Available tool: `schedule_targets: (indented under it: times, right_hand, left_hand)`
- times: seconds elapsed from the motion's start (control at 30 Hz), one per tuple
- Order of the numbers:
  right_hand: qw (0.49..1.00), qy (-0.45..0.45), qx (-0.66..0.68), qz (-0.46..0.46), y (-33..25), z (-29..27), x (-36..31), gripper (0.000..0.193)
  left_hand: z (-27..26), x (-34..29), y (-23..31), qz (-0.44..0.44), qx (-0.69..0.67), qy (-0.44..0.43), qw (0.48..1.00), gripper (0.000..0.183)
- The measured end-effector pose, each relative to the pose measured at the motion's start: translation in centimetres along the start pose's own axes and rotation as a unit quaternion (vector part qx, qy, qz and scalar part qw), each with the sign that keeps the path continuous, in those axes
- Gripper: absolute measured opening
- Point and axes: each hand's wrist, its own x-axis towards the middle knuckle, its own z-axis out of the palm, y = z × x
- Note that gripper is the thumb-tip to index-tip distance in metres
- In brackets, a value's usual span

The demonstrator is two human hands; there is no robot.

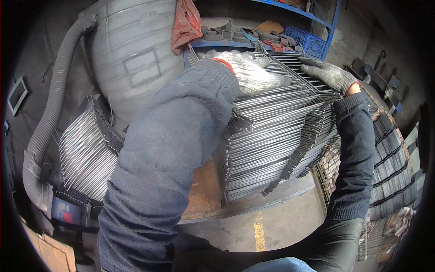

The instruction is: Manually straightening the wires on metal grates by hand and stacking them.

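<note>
A tall stack of bent metal wire frames (267,140) stands in front of me, its dark rods layered closely. My left hand (256,75), in a pale knitted glove with a red cuff edge, rests on top of the stack. Its fingers look stretched out over the rods, though bright light blurs their outline. At the right edge of the top layer lies my right hand (328,75), in a grey knitted glove. Its fingers are extended and point left along the rods, touching them without closing round one.
More wire frames (86,154) are stacked at the left, below a ribbed grey hose (63,72) and a large pale tank (136,45). Behind stands a blue shelf (222,44) with a blue crate (310,44). Further stacked frames (389,158) stand at the right.
</note>
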Motion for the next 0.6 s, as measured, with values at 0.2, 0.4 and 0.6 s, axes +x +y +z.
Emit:
schedule_targets:
  times: [0.2, 0.4, 0.6]
  right_hand:
    - [1.000, 0.003, -0.001, -0.011, -0.2, 0.0, -0.1, 0.093]
    - [1.000, -0.001, 0.001, -0.002, -0.4, 0.0, -0.3, 0.095]
    - [1.000, 0.013, -0.014, -0.001, -0.2, 0.1, -0.2, 0.100]
  left_hand:
    - [0.2, 0.0, 0.2, -0.013, 0.018, -0.014, 1.000, 0.111]
    - [0.2, -0.4, 0.3, -0.005, 0.018, -0.004, 1.000, 0.105]
    - [-0.9, -0.7, 0.6, -0.022, -0.020, -0.008, 1.000, 0.116]
